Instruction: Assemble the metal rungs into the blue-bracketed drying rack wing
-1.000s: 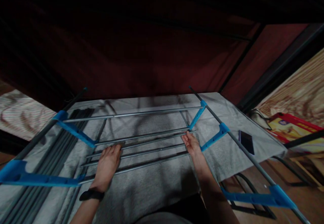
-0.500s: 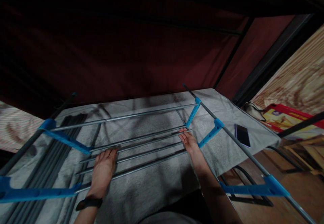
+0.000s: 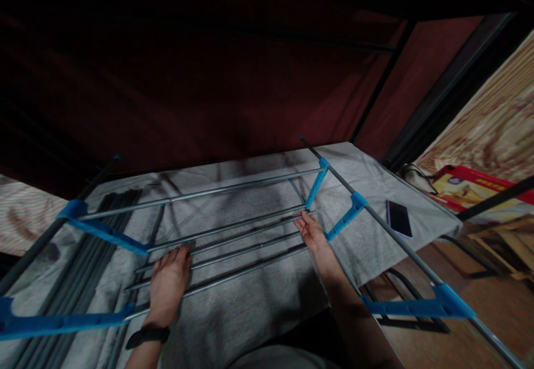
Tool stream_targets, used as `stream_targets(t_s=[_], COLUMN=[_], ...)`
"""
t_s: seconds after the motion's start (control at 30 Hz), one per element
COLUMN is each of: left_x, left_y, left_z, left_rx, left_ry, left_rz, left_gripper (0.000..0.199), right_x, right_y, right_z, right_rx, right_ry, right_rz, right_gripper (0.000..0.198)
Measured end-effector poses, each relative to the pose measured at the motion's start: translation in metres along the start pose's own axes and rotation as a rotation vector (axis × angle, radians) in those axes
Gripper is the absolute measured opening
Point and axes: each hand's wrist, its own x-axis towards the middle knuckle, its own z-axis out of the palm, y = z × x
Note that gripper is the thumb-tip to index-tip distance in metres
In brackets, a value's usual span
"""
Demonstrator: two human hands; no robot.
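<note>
On the grey fleecy cloth (image 3: 225,324): your frame of grey metal poles and blue plastic brackets (image 3: 315,188) looks part-assembled.
Crossbars in place: you have the long far silver metal bar (image 3: 229,188) and the inner silver metal bar (image 3: 229,227) meeting brackets at both ends; your right hand partly hides the nearest bar's (image 3: 246,270) right end.
Apparently unfitted: two slim grey metal rods (image 3: 246,236) lie between your inner and nearest bars, left ends short of the brackets.
Right hand (image 3: 312,231): you pinch the farther rod near its right end between thumb and fingers.
Left hand (image 3: 170,280): your palm faces down, fingers together over both rods; whether they grip, you cannot tell.
</note>
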Motion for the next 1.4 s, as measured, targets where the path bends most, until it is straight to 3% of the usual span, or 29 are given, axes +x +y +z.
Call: stream_targets(t_s=[0.17,0.63,1.07,1.4], left_x=[-0.001,-0.002,-0.006,-0.007], left_y=[0.001,0.009,0.02,0.022], left_z=[0.0,-0.005,-0.009,-0.008], left_rx=[0.025,0.019,-0.034,-0.043], left_ry=[0.01,-0.042,-0.052,-0.064], left_rz=[0.011,-0.039,-0.074,-0.054], left_gripper=[0.037,0.041,0.036,0.03], right_x=[0.001,-0.002,0.021,0.02], right_y=[-0.001,-0.003,0.0,-0.004], right_z=[-0.001,-0.008,-0.032,-0.032], right_rx=[0.016,-0.028,-0.103,-0.126], right_ry=[-0.035,-0.06,0.034,0.046], right_rz=[0.009,-0.011,-0.015,0.008], right_gripper=[0.019,0.025,0.023,0.015])
